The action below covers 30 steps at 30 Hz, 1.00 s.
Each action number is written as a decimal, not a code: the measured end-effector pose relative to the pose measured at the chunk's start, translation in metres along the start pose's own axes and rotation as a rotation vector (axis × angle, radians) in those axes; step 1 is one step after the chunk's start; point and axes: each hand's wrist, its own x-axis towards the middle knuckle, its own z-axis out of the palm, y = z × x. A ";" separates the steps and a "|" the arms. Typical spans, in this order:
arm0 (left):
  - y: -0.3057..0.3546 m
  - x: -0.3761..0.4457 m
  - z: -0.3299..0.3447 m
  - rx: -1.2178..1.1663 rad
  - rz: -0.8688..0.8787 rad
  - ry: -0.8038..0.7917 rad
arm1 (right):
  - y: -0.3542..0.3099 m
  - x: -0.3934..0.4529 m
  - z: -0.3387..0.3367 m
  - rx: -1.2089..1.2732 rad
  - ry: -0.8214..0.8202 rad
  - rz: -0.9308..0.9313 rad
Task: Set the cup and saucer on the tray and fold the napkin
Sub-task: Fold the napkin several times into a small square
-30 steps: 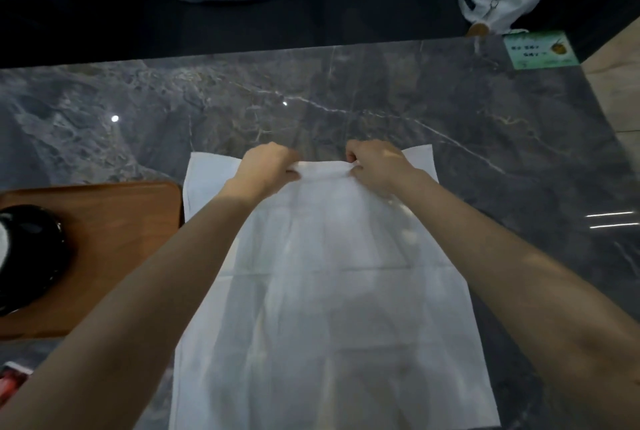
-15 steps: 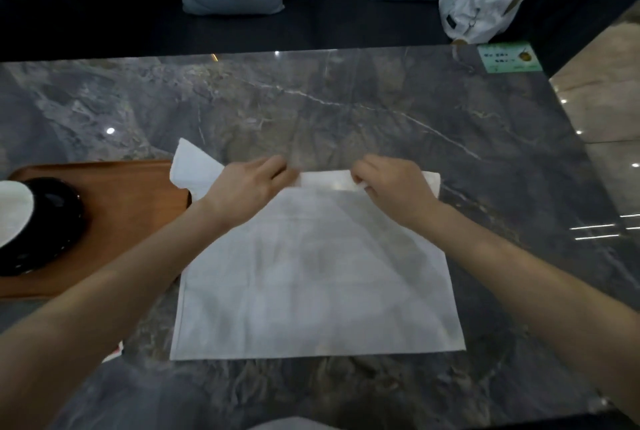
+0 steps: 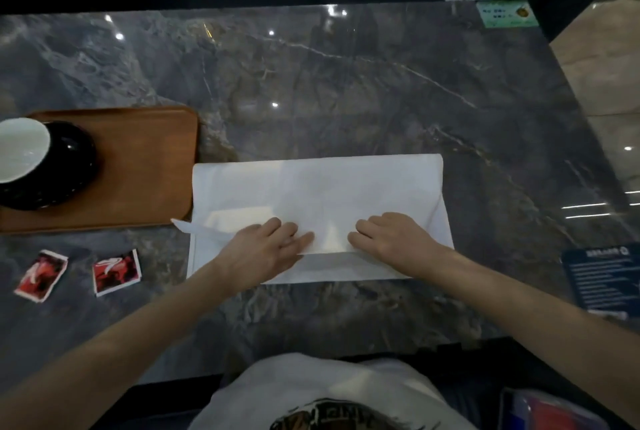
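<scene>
A white napkin [image 3: 322, 194] lies folded over on the grey marble table, its folded edge at the far side. My left hand [image 3: 266, 246] and my right hand [image 3: 391, 239] rest side by side on the top layer's near edge, pinching it against the layer beneath. A strip of the lower layer shows beyond that edge, toward me. To the left, a wooden tray [image 3: 145, 166] carries a black saucer [image 3: 65, 180] with a cup [image 3: 20, 149] on it, white inside.
Two red and white packets [image 3: 41, 273] [image 3: 116, 272] lie on the table below the tray. A dark card [image 3: 602, 277] sits at the right edge and a green card [image 3: 507, 13] at the far right corner. Cushions and a white bag lie beyond the table.
Both hands have carried the napkin's far edge toward me and laid it down near the front edge, folding the napkin in half. The view has tilted down.
</scene>
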 end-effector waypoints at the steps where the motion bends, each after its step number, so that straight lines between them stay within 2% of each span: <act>1: 0.004 -0.002 0.004 -0.001 -0.016 -0.014 | -0.005 -0.003 0.003 -0.010 -0.031 0.009; 4: 0.015 -0.009 0.013 0.007 -0.043 -0.038 | -0.017 -0.010 0.011 0.011 -0.090 0.030; 10: 0.030 -0.018 0.016 0.016 -0.048 -0.050 | -0.030 -0.021 0.020 0.027 -0.094 0.117; 15: 0.041 -0.014 0.011 0.006 -0.086 -0.074 | -0.048 -0.013 0.022 0.132 0.018 0.286; 24: 0.054 -0.014 0.011 0.012 -0.105 0.032 | -0.075 -0.014 0.032 0.054 0.185 0.199; 30: 0.059 -0.013 0.011 0.038 -0.136 0.019 | -0.079 -0.015 0.038 -0.030 0.215 0.174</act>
